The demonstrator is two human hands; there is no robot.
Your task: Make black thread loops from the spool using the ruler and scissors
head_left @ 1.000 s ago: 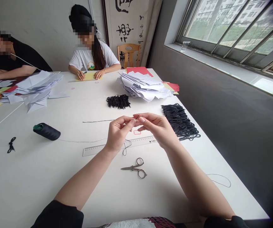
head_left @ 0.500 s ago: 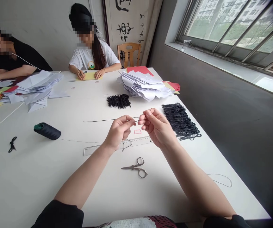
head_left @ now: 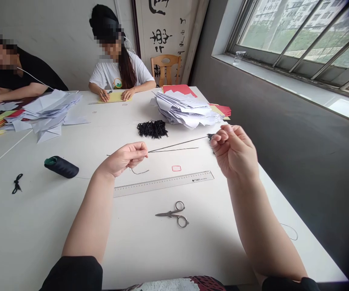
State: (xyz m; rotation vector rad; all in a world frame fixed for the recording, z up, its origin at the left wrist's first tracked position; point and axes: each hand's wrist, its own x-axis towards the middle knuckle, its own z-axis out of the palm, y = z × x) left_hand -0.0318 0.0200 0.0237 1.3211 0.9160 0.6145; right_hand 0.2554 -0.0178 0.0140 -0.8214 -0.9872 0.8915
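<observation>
A thin black cord [head_left: 178, 144] stretches taut between my two hands above the white table. My left hand [head_left: 128, 156] pinches it at one end, and a short loose tail hangs below those fingers. Higher and to the right, my right hand [head_left: 235, 149] is closed on the other end. Another dark straight cord [head_left: 183, 149] runs just beneath, partly behind my left hand. Below lie a clear ruler [head_left: 165, 183] and a pair of small metal scissors [head_left: 172, 213], spread a little. To the left a spool of black thread [head_left: 61, 167] rests on its side.
Behind my hands are a bundle of black cords [head_left: 152, 129] and a stack of white papers [head_left: 186, 109]. My right hand mostly hides a second bundle. A small black knotted cord [head_left: 17, 184] lies far left. Two people sit across the table [head_left: 56, 226], among papers.
My hands have moved apart: the right one up and to the right, the left one to the left. The cord between them is now drawn out long, and more of the ruler shows.
</observation>
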